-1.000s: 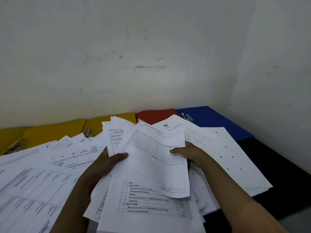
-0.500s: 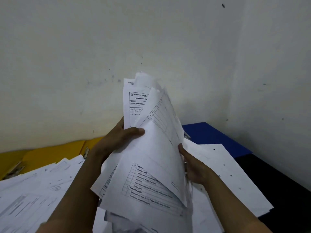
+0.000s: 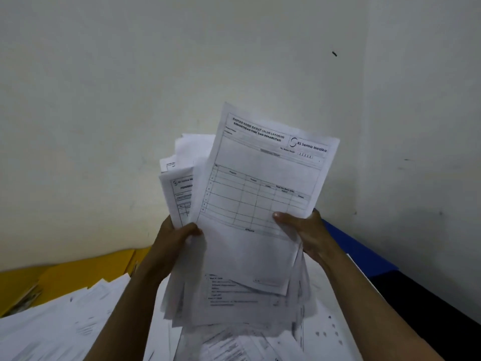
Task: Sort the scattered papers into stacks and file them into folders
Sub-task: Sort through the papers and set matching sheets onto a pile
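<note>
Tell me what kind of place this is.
Probably a hospital records or admin office corner: both hands hold a sheaf of forms headed "RS Sentra Medika", more printed sheets litter the desk, and yellow folders and a blue folder lie along the bare wall.

The front form (image 3: 263, 194) in the raised sheaf is white, printed with a grey-black ruled table grid and dark lettering. The loose papers (image 3: 59, 327) below are white with faint grey print. Yellow folders (image 3: 78, 277) lie at the back left, a blue folder (image 3: 361, 254) at the right on a black tabletop (image 3: 426, 300). The wall (image 3: 130, 87) is pale off-white, marked with dark specks.
</note>
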